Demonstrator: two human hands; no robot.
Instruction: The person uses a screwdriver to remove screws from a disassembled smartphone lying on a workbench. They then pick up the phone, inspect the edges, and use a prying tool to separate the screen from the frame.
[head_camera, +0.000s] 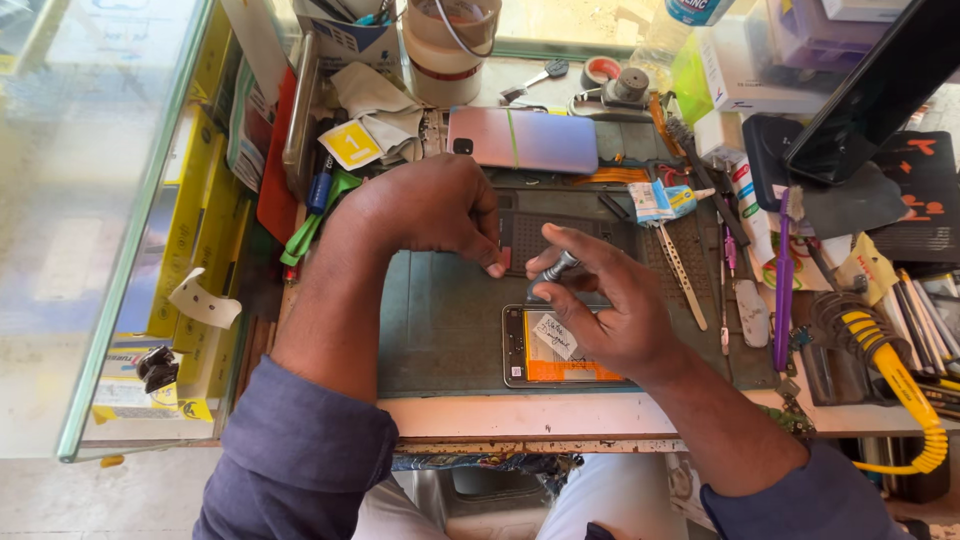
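1. Grey-green rubber work mat (440, 320) covers the middle of the desk (500, 415), and both hands work above it.
2. One opened phone (560, 350) lies on the mat near the desk's front edge, its orange inside showing, with one white paper label (553, 335) stuck on it.
3. One right hand (610, 305) rests over the opened phone's right part and pinches one small metal screwdriver (553, 270) between thumb and fingers; the tool slants down toward the phone's top edge.
4. One left hand (430, 205) is curled, knuckles up, its fingertips pressed on the mat just left of the screwdriver; whether it grips anything cannot be told.
5. One second phone (522, 138), closed, with a pink-to-blue back, lies flat behind the hands, well apart from the opened one.
6. One purple-handled brush (783, 290) and one pair of metal tweezers (683, 275) lie to the right of the mat's middle.
7. One yellow coiled cable (900, 385) curves along the right edge of the desk.
8. One roll of tape (450, 50) stands at the back, and one yellow card (350, 145) lies left of the closed phone.
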